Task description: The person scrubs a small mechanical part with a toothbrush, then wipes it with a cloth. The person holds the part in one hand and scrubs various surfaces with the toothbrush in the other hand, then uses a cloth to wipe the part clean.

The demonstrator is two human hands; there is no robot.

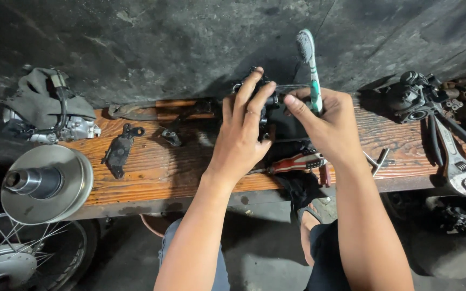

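My left hand [241,134] grips a small black metal part [276,116] held over a wooden plank [152,167]. My right hand [327,126] steadies the same part from the right, fingers on its top edge. That hand also holds a green and white toothbrush [309,64], bristles pointing up and away. Under the hands lie a red-handled tool [297,160] and a dark rag [300,186], partly hidden.
On the plank lie a black brake pad [118,152], a small bracket [171,134] and a rusty tool [136,111]. A metal pulley [47,183] and rag-covered engine part [44,108] sit left. Pliers [451,132], an adjustable wrench [457,164] and greasy parts [416,97] lie right. A spoked wheel [22,250] stands below.
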